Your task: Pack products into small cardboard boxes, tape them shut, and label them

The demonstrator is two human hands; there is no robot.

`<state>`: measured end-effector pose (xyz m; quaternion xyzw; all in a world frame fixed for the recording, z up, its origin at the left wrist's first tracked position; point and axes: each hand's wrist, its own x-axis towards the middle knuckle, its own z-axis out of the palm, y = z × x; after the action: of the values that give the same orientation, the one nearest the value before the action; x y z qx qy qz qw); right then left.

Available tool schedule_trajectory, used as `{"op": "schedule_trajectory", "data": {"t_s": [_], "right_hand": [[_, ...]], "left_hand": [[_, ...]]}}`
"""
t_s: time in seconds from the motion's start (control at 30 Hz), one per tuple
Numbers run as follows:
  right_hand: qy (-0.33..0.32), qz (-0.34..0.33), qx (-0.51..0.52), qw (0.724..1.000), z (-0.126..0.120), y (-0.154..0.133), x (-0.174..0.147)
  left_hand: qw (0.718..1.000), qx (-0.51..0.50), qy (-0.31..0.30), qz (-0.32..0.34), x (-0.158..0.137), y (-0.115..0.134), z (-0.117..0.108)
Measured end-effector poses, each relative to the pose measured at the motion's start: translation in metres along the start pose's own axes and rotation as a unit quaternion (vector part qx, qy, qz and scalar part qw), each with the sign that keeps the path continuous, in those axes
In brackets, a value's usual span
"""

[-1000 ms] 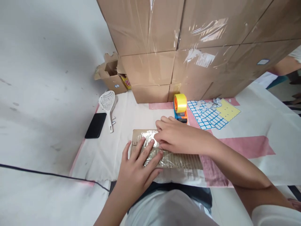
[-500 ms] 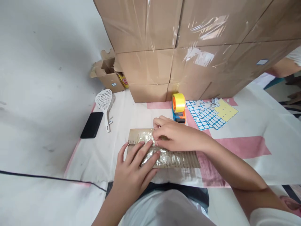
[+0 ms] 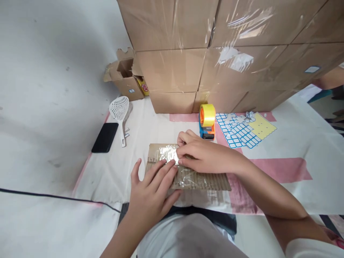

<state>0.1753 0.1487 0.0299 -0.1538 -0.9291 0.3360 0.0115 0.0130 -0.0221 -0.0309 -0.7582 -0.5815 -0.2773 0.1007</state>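
Note:
A piece of cardboard [image 3: 209,182] lies on the covered table in front of me, with shiny clear tape [image 3: 166,152] across its surface. My left hand [image 3: 150,191] rests on its left part, fingers stretched out and apart, the tips touching the cardboard near the tape. My right hand [image 3: 200,152] is over the upper middle of the piece, its fingers curled and pressed together against the taped surface. Whatever is between those fingers is hidden. Just beyond the right hand stands a tape dispenser [image 3: 207,120] with a yellow roll.
Stacked cardboard boxes [image 3: 172,70] under clear film rise at the back. On the left are a white slotted skimmer [image 3: 120,109], a black phone [image 3: 105,137] and an opened carton [image 3: 126,80]. Sticker sheets [image 3: 243,132] lie at right. A person's arm [image 3: 331,77] shows at far right.
My left fingers have drawn closer together and the little finger has lifted off the cardboard's edge. The right hand stays curled at nearly the same place. The camera view has shifted slightly.

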Motion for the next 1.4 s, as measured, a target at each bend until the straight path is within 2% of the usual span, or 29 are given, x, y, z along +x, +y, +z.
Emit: {"op": "schedule_trajectory", "data": {"t_s": [0.17, 0.33, 0.47, 0.6, 0.7, 0.8, 0.93, 1.0, 1.1, 1.17, 1.23, 1.3, 1.4], "right_hand": [[-0.004, 0.010, -0.026, 1.000, -0.004, 0.000, 0.000], [0.030, 0.025, -0.119, 0.992, -0.002, -0.004, 0.001], [0.136, 0.080, -0.193, 0.968, -0.004, -0.003, -0.002], [0.273, 0.110, -0.103, 0.950, -0.010, 0.012, -0.022], [0.371, 0.131, -0.067, 0.917, -0.011, 0.035, -0.053], [0.468, 0.184, -0.045, 0.863, -0.006, 0.068, -0.096], [0.562, 0.325, -0.016, 0.761, 0.002, 0.120, -0.160], [0.555, 0.391, -0.027, 0.734, 0.004, 0.144, -0.185], [0.491, 0.438, -0.068, 0.750, 0.006, 0.175, -0.204], [0.445, 0.431, -0.097, 0.779, 0.005, 0.195, -0.202], [0.391, 0.422, -0.146, 0.805, 0.000, 0.214, -0.192], [0.341, 0.426, -0.196, 0.815, -0.008, 0.233, -0.178], [0.309, 0.393, -0.208, 0.841, -0.025, 0.258, -0.155]], "left_hand": [[1.000, 0.024, -0.013, 0.002, 0.006, -0.001, -0.002], [0.999, 0.020, -0.027, -0.014, 0.010, 0.000, -0.004], [0.998, 0.011, -0.047, -0.030, 0.011, 0.002, -0.004], [1.000, -0.015, -0.012, -0.016, 0.004, -0.003, -0.004], [0.998, -0.035, 0.049, -0.032, -0.007, -0.014, -0.005], [0.993, -0.033, 0.097, -0.052, -0.020, -0.030, -0.007], [0.986, -0.045, 0.139, -0.081, -0.034, -0.047, -0.010], [0.985, -0.042, 0.145, -0.086, -0.038, -0.051, -0.011], [0.982, -0.037, 0.163, -0.087, -0.039, -0.053, -0.009], [0.979, -0.037, 0.183, -0.087, -0.038, -0.053, -0.006], [0.977, -0.040, 0.191, -0.083, -0.035, -0.051, -0.002], [0.976, -0.047, 0.197, -0.081, -0.031, -0.050, 0.001], [0.974, -0.054, 0.207, -0.076, -0.028, -0.048, 0.004]]}}
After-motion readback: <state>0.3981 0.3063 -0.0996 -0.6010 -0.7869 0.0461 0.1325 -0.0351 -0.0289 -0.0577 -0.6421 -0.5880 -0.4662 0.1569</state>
